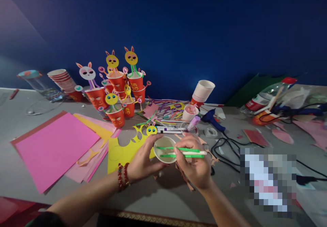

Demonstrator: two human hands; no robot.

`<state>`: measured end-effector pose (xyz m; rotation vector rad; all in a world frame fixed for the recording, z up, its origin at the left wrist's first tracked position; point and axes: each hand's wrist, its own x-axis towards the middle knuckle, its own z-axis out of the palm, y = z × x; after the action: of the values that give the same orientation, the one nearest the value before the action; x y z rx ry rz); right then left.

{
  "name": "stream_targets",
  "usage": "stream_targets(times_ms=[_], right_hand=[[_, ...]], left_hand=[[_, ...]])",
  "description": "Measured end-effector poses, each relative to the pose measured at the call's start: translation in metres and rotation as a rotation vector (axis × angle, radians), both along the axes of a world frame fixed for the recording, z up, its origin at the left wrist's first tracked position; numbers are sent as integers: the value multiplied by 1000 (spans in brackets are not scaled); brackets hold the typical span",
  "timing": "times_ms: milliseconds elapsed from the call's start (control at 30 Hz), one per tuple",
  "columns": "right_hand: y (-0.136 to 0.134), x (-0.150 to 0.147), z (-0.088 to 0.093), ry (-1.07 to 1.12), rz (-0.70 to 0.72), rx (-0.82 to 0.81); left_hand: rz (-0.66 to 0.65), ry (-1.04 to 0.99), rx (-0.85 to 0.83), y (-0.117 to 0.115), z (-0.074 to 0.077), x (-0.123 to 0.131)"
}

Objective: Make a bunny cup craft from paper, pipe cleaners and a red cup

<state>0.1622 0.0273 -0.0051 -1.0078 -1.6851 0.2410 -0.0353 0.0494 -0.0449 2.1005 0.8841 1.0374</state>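
Note:
My left hand [141, 164] curls around a paper cup [165, 141], tilted so that its pale inside faces me. In my right hand [196, 167] are two green straws [190, 149] and a white stick [200, 153] between them, pinched in the fingers. Their left ends reach into the cup; I cannot tell whether they touch its wall. Just beyond the cup lies a small yellow rabbit-face cutout [151, 130] with blue eyes, beside several marker pens [170, 130]. Yellow paper [122, 155] with round cutouts lies near my left hand.
Red cups [117, 116] with paper rabbit heads stand at back left, near stacked cups [61, 80]. Pink paper [58, 145] covers the left side. Behind the hands are loose coloured sticks [166, 109]. A blue glue gun [213, 119], black cable [224, 148] and plastic bottle [268, 96] are right.

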Motion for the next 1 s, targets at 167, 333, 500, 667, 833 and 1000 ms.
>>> stream_targets(times_ms=[167, 333, 500, 667, 833, 1000], right_hand=[[-1, -3, -4, 76, -38, -34], [-2, -4, -6, 148, -31, -65], [-1, -5, -4, 184, -27, -75], [-2, -5, -8, 303, -12, -173], [-2, -6, -12, 341, -3, -184], [-1, -6, -9, 273, 13, -170]], left_hand=[[8, -21, -15, 0, 1, 2], [6, -36, 2, 0, 3, 2], [8, -34, 18, 1, 2, 2], [-2, -36, 38, 1, 2, 2], [5, -38, 36, 2, 1, 2], [10, -44, 19, 2, 0, 2]])
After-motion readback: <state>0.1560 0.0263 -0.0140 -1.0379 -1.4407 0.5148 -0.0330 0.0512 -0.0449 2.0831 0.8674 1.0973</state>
